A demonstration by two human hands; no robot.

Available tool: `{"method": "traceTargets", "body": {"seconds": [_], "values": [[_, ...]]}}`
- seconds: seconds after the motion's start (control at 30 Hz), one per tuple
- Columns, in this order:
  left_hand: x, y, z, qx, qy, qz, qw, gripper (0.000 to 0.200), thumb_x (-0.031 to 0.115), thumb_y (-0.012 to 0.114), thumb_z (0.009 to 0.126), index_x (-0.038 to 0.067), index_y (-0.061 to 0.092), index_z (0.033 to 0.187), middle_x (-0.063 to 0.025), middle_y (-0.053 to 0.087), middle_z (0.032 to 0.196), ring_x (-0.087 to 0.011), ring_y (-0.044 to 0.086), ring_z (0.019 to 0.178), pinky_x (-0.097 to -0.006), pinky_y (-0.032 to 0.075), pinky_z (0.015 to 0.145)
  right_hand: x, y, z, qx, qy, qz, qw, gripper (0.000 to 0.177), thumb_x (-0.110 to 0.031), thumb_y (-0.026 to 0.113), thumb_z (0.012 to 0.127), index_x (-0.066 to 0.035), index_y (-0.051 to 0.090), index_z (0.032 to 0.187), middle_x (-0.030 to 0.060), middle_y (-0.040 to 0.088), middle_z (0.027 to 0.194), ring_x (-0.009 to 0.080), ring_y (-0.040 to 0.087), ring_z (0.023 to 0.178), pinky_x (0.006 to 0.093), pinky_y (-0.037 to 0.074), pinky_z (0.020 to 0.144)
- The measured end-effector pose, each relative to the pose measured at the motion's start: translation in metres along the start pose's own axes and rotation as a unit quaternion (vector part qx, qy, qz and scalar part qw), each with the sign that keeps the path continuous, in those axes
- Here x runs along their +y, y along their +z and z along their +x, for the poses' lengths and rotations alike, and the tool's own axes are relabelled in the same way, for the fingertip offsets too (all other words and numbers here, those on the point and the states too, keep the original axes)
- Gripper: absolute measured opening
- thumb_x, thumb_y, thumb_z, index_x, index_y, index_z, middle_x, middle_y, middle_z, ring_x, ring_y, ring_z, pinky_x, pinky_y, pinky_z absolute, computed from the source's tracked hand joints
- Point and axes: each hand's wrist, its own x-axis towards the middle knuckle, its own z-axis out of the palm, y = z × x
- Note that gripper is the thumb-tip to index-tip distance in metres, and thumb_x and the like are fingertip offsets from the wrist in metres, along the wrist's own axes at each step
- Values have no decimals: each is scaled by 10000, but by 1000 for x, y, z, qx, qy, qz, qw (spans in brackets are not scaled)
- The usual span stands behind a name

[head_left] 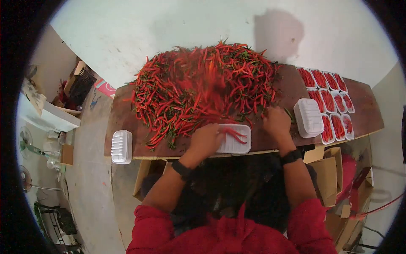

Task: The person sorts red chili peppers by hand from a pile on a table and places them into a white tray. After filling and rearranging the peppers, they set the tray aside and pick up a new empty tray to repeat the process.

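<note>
A large heap of red chili peppers with green stems and leaves covers the middle of the brown table; part of it looks smeared. My left hand is closed on a few chili peppers, held over a white foam tray at the table's front edge. To the right of that tray, my right hand rests low by the heap's edge with its fingers curled together. What lies at its fingertips, close to some peppers, is too small to tell.
Right of my right hand stands a stack of white trays; another stack sits at the left front corner. Several filled trays stand in rows on the table's right. Cardboard boxes are below, and a pale wall rises behind.
</note>
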Motion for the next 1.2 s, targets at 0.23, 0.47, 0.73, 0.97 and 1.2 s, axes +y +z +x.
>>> {"method": "traceTargets", "body": {"seconds": [0.23, 0.47, 0.73, 0.97, 1.2], "values": [[9, -10, -2, -23, 0, -3, 1000, 274, 249, 608, 788, 89, 623, 1010, -144, 632, 917, -332, 604, 854, -427, 478, 746, 12, 16, 2, 11, -13, -42, 999, 304, -205, 670, 690, -90, 590, 959, 143, 586, 956, 318, 585, 917, 428, 486, 768], [13, -14, -3, -19, 7, -3, 1000, 251, 245, 613, 783, 79, 628, 970, -145, 631, 906, -329, 606, 851, -429, 478, 747, 15, 21, 0, 62, -49, 68, 995, 299, -211, 671, 694, -88, 589, 954, 132, 580, 941, 325, 570, 911, 429, 478, 757], [11, -16, -11, -31, -9, 33, 999, 211, 237, 610, 790, 64, 625, 911, -137, 627, 870, -331, 607, 805, -428, 479, 693, -17, 29, 11, 56, -42, 37, 997, 341, -243, 683, 712, -91, 595, 1004, 123, 564, 972, 317, 562, 927, 428, 478, 760], [-7, -7, -18, 35, 37, -10, 999, 195, 241, 604, 804, 56, 605, 865, -141, 605, 796, -334, 600, 765, -422, 473, 655, -29, 40, 21, 138, -84, 18, 987, 229, -172, 668, 703, -85, 586, 899, 117, 568, 943, 310, 573, 904, 426, 484, 728], [1, -7, -9, 39, 73, -6, 997, 200, 232, 602, 797, 56, 594, 893, -154, 600, 825, -347, 591, 780, -424, 479, 675, -15, 17, 15, 126, -50, 72, 988, 176, -198, 651, 713, -61, 640, 823, 129, 626, 795, 311, 618, 785, 412, 495, 681]]}}
